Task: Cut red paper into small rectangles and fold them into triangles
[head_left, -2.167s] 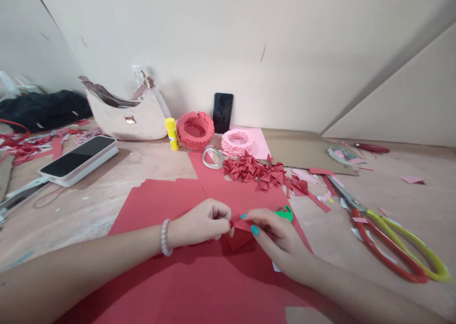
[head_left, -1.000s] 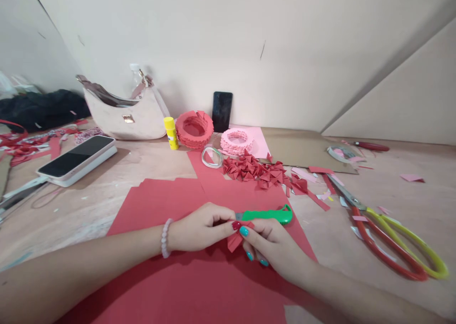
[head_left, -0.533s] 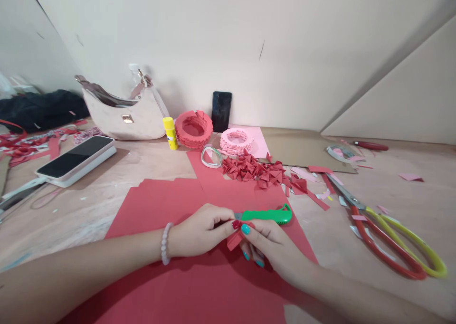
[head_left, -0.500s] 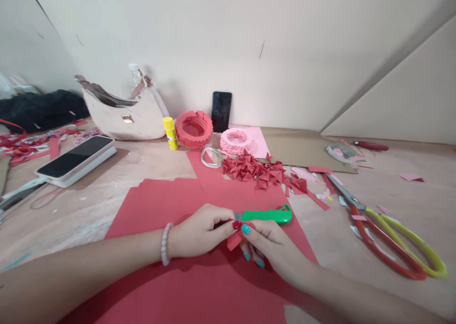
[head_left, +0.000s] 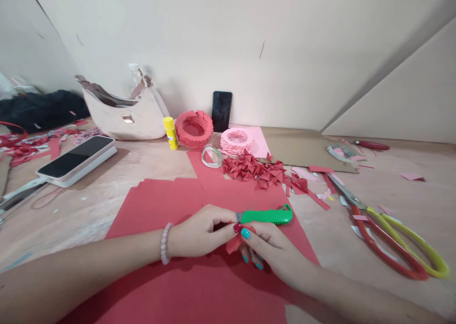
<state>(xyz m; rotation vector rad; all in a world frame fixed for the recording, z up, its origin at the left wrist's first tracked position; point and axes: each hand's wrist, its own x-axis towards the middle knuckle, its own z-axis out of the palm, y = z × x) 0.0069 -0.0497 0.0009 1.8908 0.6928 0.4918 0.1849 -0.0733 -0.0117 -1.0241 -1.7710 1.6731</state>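
Observation:
A small folded piece of red paper [head_left: 233,244] is pinched between my two hands, over the large red paper sheets [head_left: 156,279]. My left hand [head_left: 204,231], with a beaded bracelet at the wrist, grips it with thumb and fingers. From the other side my right hand [head_left: 272,248] holds the same piece, its thumb next to my left thumb. Part of the paper is hidden by the fingers. Just beyond my hands lies a green utility knife [head_left: 267,216] on the red sheets. Farther back is a pile of folded red paper triangles [head_left: 249,168].
Scissors [head_left: 359,205] with red and yellow handles lie at right among paper scraps. Behind stand a yellow glue stick [head_left: 170,133], a red paper ring [head_left: 194,130], a pink paper ring [head_left: 236,141] and a black phone [head_left: 221,111]. At left are a handbag [head_left: 128,117] and another phone [head_left: 76,157].
My fingers have shifted slightly on the small red paper, and less of it shows between them. The knife and the other things stay where they were.

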